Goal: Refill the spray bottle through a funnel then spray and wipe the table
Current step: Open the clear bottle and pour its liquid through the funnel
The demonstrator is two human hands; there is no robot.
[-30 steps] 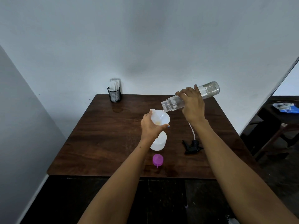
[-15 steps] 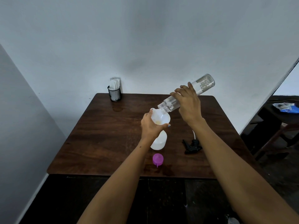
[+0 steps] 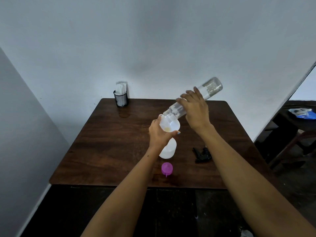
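Right hand [image 3: 196, 110] wraps clear bottle [image 3: 212, 86] mid-body; left hand [image 3: 159, 134] steadies funnel [image 3: 171, 125] rim on light, tippy spray bottle [image 3: 168, 149].

Clear bottle [image 3: 212, 87], in right hand [image 3: 196, 112] grip: transparent glossy plastic. Funnel [image 3: 171, 124], in left hand [image 3: 159, 134] grip: translucent white plastic, smooth. Spray bottle [image 3: 168, 149] below that grip: frosted white plastic, matt. Purple cap [image 3: 167, 168]: smooth plastic. Trigger head [image 3: 202, 154]: black plastic. Table [image 3: 111, 142]: dark wood, grained, slight sheen. Cup [image 3: 121, 100]: black mesh.
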